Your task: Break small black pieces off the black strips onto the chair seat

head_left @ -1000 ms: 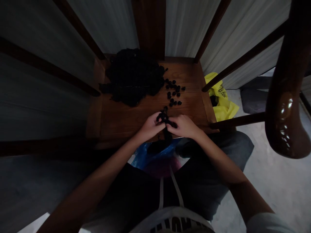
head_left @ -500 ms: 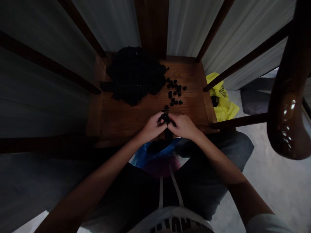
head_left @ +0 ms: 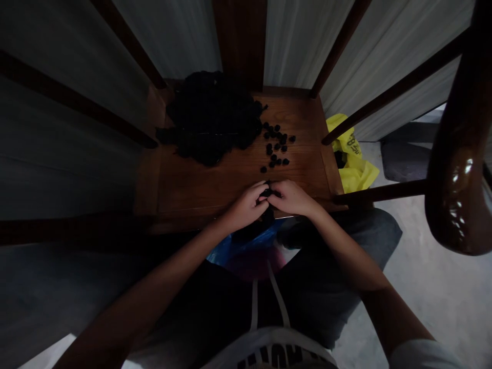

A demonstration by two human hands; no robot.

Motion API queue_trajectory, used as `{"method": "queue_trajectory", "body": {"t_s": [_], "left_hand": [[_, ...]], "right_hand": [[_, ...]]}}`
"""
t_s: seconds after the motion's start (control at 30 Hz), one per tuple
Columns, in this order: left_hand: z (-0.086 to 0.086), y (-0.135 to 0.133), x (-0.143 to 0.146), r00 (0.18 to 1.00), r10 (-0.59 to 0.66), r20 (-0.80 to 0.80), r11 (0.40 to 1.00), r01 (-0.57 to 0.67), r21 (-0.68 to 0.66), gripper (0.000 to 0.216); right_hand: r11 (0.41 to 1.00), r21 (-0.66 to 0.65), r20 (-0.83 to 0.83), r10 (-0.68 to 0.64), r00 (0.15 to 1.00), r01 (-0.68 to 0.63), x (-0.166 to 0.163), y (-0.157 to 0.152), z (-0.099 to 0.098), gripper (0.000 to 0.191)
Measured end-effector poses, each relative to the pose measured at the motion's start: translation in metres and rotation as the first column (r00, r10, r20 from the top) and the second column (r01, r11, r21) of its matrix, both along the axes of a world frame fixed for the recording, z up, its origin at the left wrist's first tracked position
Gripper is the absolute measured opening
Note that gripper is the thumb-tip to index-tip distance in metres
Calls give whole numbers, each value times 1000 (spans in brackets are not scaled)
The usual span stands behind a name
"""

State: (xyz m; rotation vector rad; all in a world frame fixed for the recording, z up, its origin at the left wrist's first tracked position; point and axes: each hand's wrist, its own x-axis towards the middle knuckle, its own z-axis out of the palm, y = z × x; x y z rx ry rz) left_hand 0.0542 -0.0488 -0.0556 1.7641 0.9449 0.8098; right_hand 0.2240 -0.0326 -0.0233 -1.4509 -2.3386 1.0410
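At the front edge of a wooden chair seat (head_left: 200, 189), my left hand (head_left: 248, 206) and my right hand (head_left: 291, 197) meet with their fingers closed on a dark, soft-looking black piece (head_left: 266, 192). Part of it hangs below my fingers over the edge; its exact kind is too dark to make out. Just beyond my hands, several small round black pieces (head_left: 277, 147) lie scattered on the right half of the seat. A big heap of crumpled black material (head_left: 213, 118) covers the back left.
Below the seat edge, between my legs, is a blue plastic bag (head_left: 221, 251) with something pinkish beside it. A yellow bag (head_left: 357, 177) stands right of the seat. Wooden spindles and a glossy curved armrest (head_left: 453, 205) flank the space.
My left hand has shifted a little to the right, and its fingers are closer together around the black piece. The heap and scattered round pieces look unmoved.
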Motion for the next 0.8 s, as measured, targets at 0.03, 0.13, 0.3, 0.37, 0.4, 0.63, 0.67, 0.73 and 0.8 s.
{"method": "queue_trajectory", "body": {"t_s": [0.03,0.13,0.3,0.37,0.4,0.63,0.67,0.73,0.8], "left_hand": [[2,1,0,1000,-10,25,1000,11,-24,13],[11,6,-2,991,-63,119,988,79,-130,11],[17,10,-11,983,-49,176,928,110,-357,11],[17,10,-12,984,2,178,905,74,-419,13],[17,10,-12,983,33,178,894,51,-444,14],[15,11,-11,931,207,302,848,-17,-530,12],[15,11,-11,933,202,299,849,-15,-528,12],[16,12,-14,958,134,254,873,7,-487,12],[17,12,-19,985,17,172,919,52,-390,14]], "right_hand": [[999,-33,-40,-17,999,16,1,1,-2,17],[976,-215,-218,-79,973,31,4,3,-7,17],[930,-368,-376,-151,914,2,3,0,-13,17],[933,-359,-409,-177,895,21,0,-2,-15,15],[937,-348,-435,-194,879,35,-1,-3,-16,14],[955,-294,-562,-196,804,27,-5,-1,-24,9],[958,-287,-556,-184,810,20,-5,-1,-24,9],[965,-260,-523,-164,836,27,-5,-2,-23,9],[974,-222,-473,-150,868,48,-6,-3,-21,11]]}}
